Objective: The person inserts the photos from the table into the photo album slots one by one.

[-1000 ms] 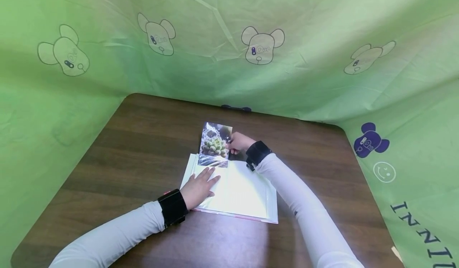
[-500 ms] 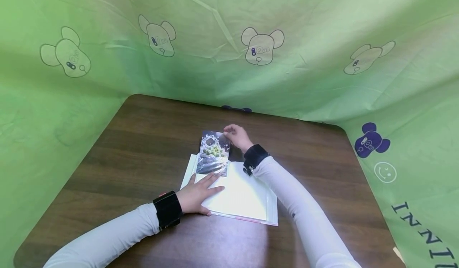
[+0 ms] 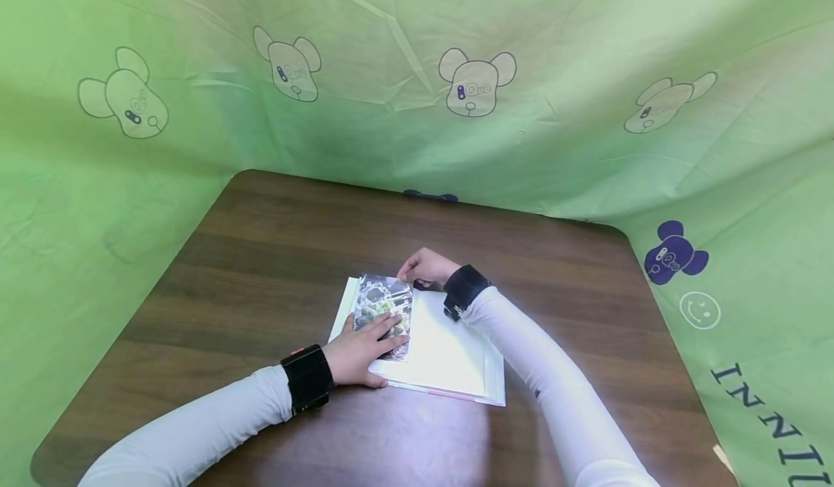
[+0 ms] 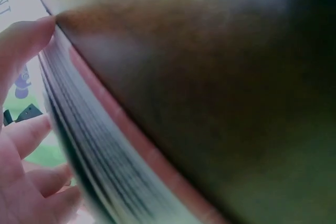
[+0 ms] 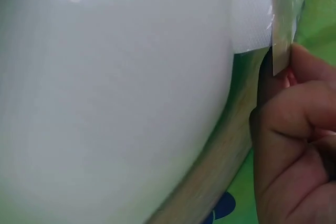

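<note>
hands: left hand (image 3: 360,348) flat on the photo (image 3: 383,312); right hand (image 3: 426,266) pinches its top corner
head: photo nearly seated in album (image 3: 449,360) on counter (image 3: 260,255)
wrists: blurry, page edges only
next: probably push it fully in

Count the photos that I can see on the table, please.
1. The photo lies on the album, under the left hand; the right hand is at its far corner. Others may be hidden inside the album.
</note>
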`<state>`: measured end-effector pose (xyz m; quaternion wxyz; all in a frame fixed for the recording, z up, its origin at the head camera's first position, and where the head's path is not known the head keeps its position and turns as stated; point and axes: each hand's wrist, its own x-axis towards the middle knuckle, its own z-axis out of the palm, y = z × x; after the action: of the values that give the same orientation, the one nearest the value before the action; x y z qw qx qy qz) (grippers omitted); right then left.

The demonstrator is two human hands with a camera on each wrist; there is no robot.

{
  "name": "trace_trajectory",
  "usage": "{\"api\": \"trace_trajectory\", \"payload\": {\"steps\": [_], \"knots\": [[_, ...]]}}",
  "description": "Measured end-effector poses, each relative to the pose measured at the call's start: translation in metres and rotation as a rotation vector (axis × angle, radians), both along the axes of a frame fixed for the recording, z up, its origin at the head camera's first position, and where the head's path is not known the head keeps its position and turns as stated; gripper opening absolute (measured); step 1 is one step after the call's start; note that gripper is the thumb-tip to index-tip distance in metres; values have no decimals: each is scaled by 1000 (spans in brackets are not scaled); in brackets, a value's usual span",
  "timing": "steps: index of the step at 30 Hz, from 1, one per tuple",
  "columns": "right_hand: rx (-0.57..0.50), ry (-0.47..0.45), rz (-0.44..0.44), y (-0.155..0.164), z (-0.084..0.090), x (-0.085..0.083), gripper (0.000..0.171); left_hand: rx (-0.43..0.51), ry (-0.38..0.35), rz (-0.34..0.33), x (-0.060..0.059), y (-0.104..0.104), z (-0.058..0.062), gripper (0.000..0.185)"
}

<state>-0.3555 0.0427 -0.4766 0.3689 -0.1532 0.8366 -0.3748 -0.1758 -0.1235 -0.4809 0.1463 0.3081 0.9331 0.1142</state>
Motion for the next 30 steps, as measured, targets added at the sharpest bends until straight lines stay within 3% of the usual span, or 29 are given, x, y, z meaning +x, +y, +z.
{"api": "trace_trajectory", "payload": {"steps": [11,23,30], "knots": [[-39,71,19,-2,1,6,14,-5,-5,25,2,2,-1,79],[46,34,200,-2,8,12,19,-5,18,25,3,5,-3,81],[70,118,235,1,7,17,20,-20,15,25,3,6,-3,80]]}}
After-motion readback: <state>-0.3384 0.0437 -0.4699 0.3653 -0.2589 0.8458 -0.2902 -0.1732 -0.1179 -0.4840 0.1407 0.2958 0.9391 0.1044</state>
